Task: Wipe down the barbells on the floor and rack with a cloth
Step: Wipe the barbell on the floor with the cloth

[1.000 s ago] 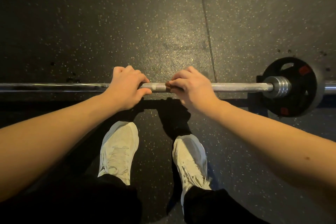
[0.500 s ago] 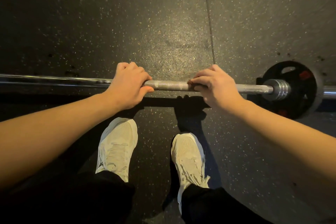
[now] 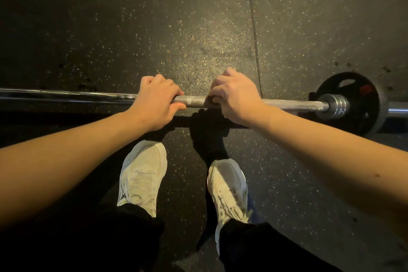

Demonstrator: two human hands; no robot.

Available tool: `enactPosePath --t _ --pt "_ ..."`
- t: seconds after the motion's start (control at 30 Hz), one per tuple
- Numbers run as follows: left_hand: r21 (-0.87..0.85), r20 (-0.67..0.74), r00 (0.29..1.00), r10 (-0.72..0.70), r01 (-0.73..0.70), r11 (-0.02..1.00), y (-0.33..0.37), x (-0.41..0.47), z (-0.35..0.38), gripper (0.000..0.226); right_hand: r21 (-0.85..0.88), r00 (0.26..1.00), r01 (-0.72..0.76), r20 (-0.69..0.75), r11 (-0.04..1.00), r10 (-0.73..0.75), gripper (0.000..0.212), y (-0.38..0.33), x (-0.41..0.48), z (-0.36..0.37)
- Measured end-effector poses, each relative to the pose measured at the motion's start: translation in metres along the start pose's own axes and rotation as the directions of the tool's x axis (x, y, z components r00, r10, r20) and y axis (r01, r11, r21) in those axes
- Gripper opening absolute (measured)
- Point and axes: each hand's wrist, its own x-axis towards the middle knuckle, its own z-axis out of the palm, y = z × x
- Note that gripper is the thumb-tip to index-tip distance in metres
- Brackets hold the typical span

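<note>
Both bare forearms stretch forward and down, drawing in toward each other. The left hand (image 3: 156, 104) wraps overhand round the bar (image 3: 194, 101), thumb tucked beneath. The right hand (image 3: 236, 99) sits just beside it, knuckles raised, fingers curled over the same bar.

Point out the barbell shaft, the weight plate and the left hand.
barbell shaft (image 3: 194, 101), head view, bare knurled section.
weight plate (image 3: 368, 105), head view, black face right of the collar.
left hand (image 3: 154, 104), head view, back of the hand.
</note>
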Motion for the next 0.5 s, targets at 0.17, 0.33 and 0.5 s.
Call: enactPosePath --t 0.17,0.33,0.5 --pt "0.036 -0.018 1.0 -0.004 0.004 0.999 -0.001 0.0 0.003 0.034 0.004 0.999 0.02 -0.04 1.0 -0.02 0.015 0.026 -0.02 -0.006" --pt "0.033 -0.003 1.0 -0.016 0.016 0.999 -0.001 0.006 0.002 0.034 -0.008 0.996 -0.001 -0.094 1.0 0.001 0.02 -0.01 -0.009 0.007" --pt "0.013 0.004 1.0 -0.02 0.02 1.0 -0.004 0.004 0.004 0.035 0.082 0.982 -0.095 -0.159 0.992 0.107 0.024 0.021 -0.039 0.01"
